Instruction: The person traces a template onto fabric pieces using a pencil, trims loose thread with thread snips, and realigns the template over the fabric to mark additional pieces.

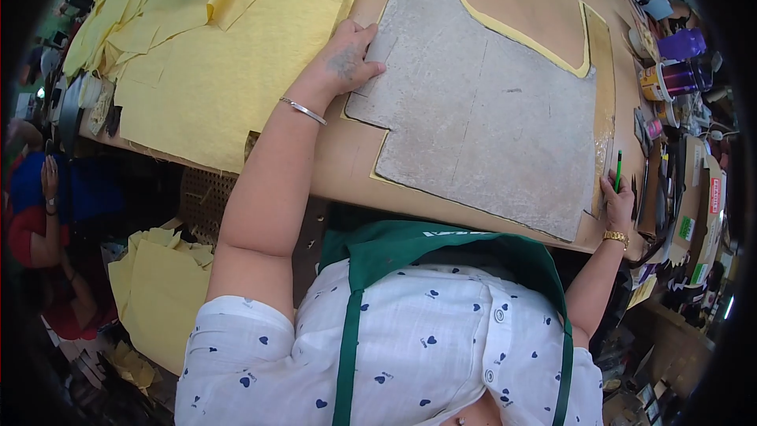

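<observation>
A large grey pattern sheet (489, 118) with notched edges lies on the table, a thin rim of yellow sheet showing around parts of its outline. My left hand (347, 61) is at its left edge, thumb on top and fingers curled at the border. Near the sheet's lower right corner, my right hand (619, 199) is closed around a green pencil (619, 167), which points upward. Brown tape strips (602, 87) run along the right side. Pale yellow sheet material (236, 63) covers the table left of my left hand.
Cups and a purple container (682, 44) crowd the right table edge, with boxes (694, 213) below them. More yellow pieces (162, 284) are piled at lower left, beside a perforated brown crate (206, 199). Another person in red and blue (35, 213) is at far left.
</observation>
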Available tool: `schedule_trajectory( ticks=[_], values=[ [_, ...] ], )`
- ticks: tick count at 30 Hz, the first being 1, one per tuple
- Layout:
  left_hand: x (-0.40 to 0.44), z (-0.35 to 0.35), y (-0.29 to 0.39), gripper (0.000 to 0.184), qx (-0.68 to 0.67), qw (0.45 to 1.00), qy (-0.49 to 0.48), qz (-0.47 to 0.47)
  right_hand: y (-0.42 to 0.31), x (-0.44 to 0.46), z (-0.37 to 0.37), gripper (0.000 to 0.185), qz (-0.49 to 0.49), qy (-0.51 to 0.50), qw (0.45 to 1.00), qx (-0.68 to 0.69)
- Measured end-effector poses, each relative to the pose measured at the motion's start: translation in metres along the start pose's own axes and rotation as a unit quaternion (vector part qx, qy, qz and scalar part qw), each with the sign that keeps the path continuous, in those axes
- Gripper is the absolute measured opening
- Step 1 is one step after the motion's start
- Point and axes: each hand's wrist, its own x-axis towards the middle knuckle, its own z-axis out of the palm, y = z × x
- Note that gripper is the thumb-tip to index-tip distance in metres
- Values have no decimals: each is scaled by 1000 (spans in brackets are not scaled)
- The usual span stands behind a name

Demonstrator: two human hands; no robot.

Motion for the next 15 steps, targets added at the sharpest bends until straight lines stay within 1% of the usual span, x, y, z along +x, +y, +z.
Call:
schedule_trajectory(
  ticks=[5, 7, 8, 9, 10, 11, 12, 14, 15],
  values=[
    [-1, -3, 5, 60, -19, 1000, -5, -14, -4, -3, 2, 36, -7, 8, 1000, -13],
    [-3, -3, 4, 60, -12, 1000, 4, 3, -13, -6, 4, 36, -18, 13, 999, -32],
    [-2, -3, 4, 61, -10, 1000, 5, 17, -19, -9, 5, 36, -11, 14, 998, -60],
    [0, -4, 5, 62, -4, 1000, -5, 3, -28, -13, 5, 37, 1, 20, 996, -88],
    [1, -3, 6, 62, 1, 1000, -18, -7, -25, -12, 4, 37, -7, 16, 997, -80],
    [2, -2, 5, 64, 1, 1000, -9, -2, -14, -8, 4, 37, -15, 21, 997, -78],
    [2, 0, 5, 65, 0, 1000, 0, 2, -24, -12, 6, 37, -8, 34, 996, -77],
    [2, -1, 11, 69, -13, 1000, 15, 6, -14, -11, 8, 36, -9, 41, 999, -25],
    [1, 1, 10, 66, -6, 1000, 21, 8, -17, -13, 9, 35, -9, 38, 999, 7]
  ],
)
